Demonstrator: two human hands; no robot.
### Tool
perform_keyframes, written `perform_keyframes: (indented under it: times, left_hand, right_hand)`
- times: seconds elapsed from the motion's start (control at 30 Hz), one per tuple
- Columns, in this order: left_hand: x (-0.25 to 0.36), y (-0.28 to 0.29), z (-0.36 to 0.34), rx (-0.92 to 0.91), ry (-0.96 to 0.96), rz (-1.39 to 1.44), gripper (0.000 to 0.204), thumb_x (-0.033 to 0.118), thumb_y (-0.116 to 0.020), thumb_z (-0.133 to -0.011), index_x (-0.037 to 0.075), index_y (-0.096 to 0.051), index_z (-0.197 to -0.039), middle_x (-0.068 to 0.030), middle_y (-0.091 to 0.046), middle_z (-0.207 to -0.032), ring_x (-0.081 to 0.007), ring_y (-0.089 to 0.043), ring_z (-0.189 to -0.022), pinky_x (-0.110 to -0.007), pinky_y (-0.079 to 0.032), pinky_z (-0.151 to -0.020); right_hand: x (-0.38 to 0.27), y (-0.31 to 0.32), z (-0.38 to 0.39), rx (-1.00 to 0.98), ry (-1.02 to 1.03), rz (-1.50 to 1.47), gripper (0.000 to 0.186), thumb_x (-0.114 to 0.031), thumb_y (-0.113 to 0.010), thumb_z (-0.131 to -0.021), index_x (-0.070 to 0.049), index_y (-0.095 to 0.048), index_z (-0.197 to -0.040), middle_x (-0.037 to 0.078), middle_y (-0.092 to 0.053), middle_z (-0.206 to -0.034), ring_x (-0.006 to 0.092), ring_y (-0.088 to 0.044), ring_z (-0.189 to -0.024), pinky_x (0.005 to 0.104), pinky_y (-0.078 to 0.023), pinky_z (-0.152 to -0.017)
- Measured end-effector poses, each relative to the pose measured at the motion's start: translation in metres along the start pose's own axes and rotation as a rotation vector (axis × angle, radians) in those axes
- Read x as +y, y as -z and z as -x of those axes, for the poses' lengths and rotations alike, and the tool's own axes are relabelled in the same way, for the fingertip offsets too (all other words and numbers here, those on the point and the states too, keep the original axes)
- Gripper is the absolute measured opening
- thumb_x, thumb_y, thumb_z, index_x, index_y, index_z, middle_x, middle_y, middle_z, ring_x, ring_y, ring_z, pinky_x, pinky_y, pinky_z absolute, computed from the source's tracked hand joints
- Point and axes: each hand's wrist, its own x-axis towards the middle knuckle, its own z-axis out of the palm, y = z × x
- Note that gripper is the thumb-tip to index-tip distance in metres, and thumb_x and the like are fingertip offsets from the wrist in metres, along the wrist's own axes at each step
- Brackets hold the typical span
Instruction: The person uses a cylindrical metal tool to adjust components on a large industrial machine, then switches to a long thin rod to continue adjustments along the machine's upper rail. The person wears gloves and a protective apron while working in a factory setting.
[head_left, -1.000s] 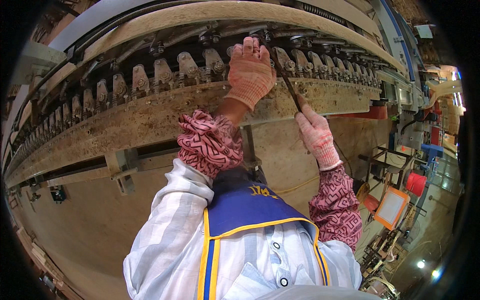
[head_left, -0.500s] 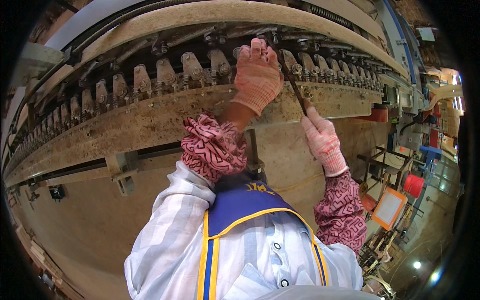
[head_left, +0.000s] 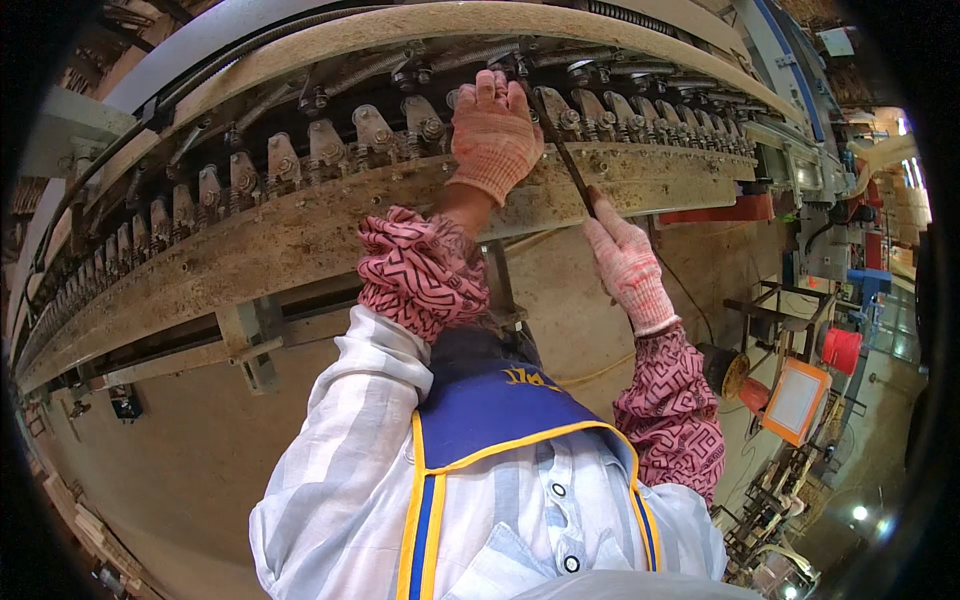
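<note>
My left hand (head_left: 495,145), in a pink-and-white knit glove, reaches into a row of metal brackets with springs and bolts (head_left: 372,135). Its fingers are curled closed at the head of a bolt row, and what they grip is hidden. In the same kind of glove, my right hand (head_left: 627,262) is closed around the lower end of a long dark metal bar (head_left: 568,160). The bar slants up and left past my left hand into the brackets; its far end is hidden among the dark parts. Below the brackets runs a dusty, stained metal beam (head_left: 330,235).
A long pale rail (head_left: 400,22) arches above the brackets, with coil springs behind it. To the right stand an orange-framed panel (head_left: 795,402), a red spool (head_left: 842,348) and a dark metal frame. Beneath the beam lies a brown concrete floor (head_left: 200,460).
The view has shifted slightly. Both hands sit a little farther left, and my right hand is slightly higher with the bar. Both stay closed.
</note>
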Motion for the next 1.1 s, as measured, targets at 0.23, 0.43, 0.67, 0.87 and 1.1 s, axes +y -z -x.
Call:
perform_keyframes:
  times: [0.23,0.43,0.67,0.87,1.1]
  left_hand:
    - [0.003,0.017,0.003,-0.04,0.016,0.061,0.046,0.037,-0.065,-0.083,0.002,-0.059,-0.112,-0.0136,-0.052,-0.119,-0.0301,-0.05,-0.114,-0.043,-0.041,-0.098]
    - [-0.002,0.003,0.003,0.017,-0.044,0.033,0.055,0.039,-0.063,-0.086,0.0,-0.059,-0.125,-0.0182,-0.058,-0.13,-0.0331,-0.048,-0.125,-0.047,-0.038,-0.106]
    - [-0.005,-0.012,-0.001,0.007,-0.035,0.033,0.06,0.042,-0.059,-0.088,-0.001,-0.056,-0.13,-0.0188,-0.056,-0.138,-0.0343,-0.044,-0.132,-0.048,-0.035,-0.111]
    - [0.003,-0.017,0.001,-0.049,-0.048,-0.17,0.064,0.037,-0.063,-0.082,-0.001,-0.055,-0.133,-0.0223,-0.052,-0.145,-0.0348,-0.043,-0.135,-0.048,-0.034,-0.111]
    - [0.002,-0.015,0.003,0.113,-0.068,0.006,0.049,0.037,-0.063,-0.085,0.001,-0.06,-0.118,-0.0207,-0.059,-0.125,-0.0337,-0.05,-0.123,-0.048,-0.039,-0.099]
  right_hand:
    - [-0.017,0.006,-0.005,-0.091,-0.251,-0.067,0.049,-0.025,-0.061,-0.102,-0.008,-0.053,-0.147,-0.005,-0.053,-0.072,0.0047,-0.044,-0.056,0.0241,-0.038,-0.051]
    - [-0.022,0.013,-0.01,-0.059,-0.106,0.084,0.05,-0.031,-0.063,-0.1,-0.006,-0.056,-0.142,0.023,-0.071,-0.111,0.0271,-0.068,-0.101,0.0335,-0.05,-0.09]
    - [-0.07,0.038,-0.018,-0.23,-0.274,0.181,0.053,-0.031,-0.056,-0.102,-0.008,-0.049,-0.149,0.021,-0.07,-0.102,0.0262,-0.066,-0.09,0.0341,-0.051,-0.084]
    - [-0.068,0.046,-0.018,-0.239,-0.161,0.251,0.055,-0.031,-0.055,-0.102,-0.004,-0.046,-0.149,0.023,-0.069,-0.103,0.0283,-0.067,-0.093,0.0342,-0.05,-0.084]
    - [-0.033,0.031,-0.008,-0.139,0.406,0.74,0.043,-0.026,-0.053,-0.101,-0.001,-0.055,-0.136,0.026,-0.063,-0.126,0.0391,-0.063,-0.11,0.045,-0.053,-0.094]
